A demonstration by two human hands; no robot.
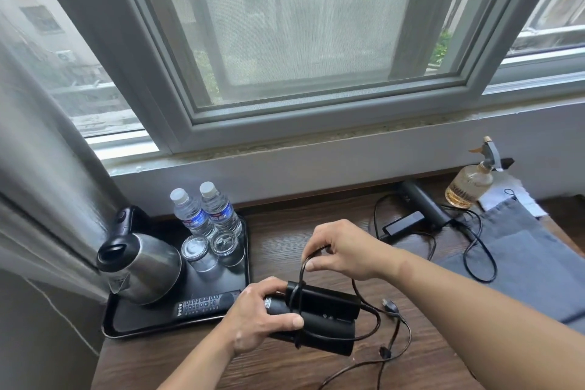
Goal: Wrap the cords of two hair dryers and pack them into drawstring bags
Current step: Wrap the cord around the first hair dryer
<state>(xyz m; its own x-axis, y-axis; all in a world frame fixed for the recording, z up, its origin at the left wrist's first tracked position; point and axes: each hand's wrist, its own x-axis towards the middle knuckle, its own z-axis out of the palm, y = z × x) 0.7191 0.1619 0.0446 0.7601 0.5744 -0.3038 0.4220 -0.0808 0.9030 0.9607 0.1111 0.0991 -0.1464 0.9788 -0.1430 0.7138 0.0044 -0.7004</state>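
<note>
A folded black hair dryer (326, 320) is held just above the wooden table near its front. My left hand (259, 317) grips its left end. My right hand (345, 250) pinches a loop of its black cord (304, 269) above the dryer; some cord lies round the body, and the rest trails right to the plug (391, 307) on the table. A second black hair dryer (421, 204) lies at the back right with its cord (474, 250) loose across grey drawstring bags (519, 250).
A black tray (177, 323) at the left holds a steel kettle (142, 263), two water bottles (205, 212), two glasses (209, 247) and a remote control (205, 304). A glass spray bottle (471, 180) stands at the back right. The window wall runs behind the table (269, 367).
</note>
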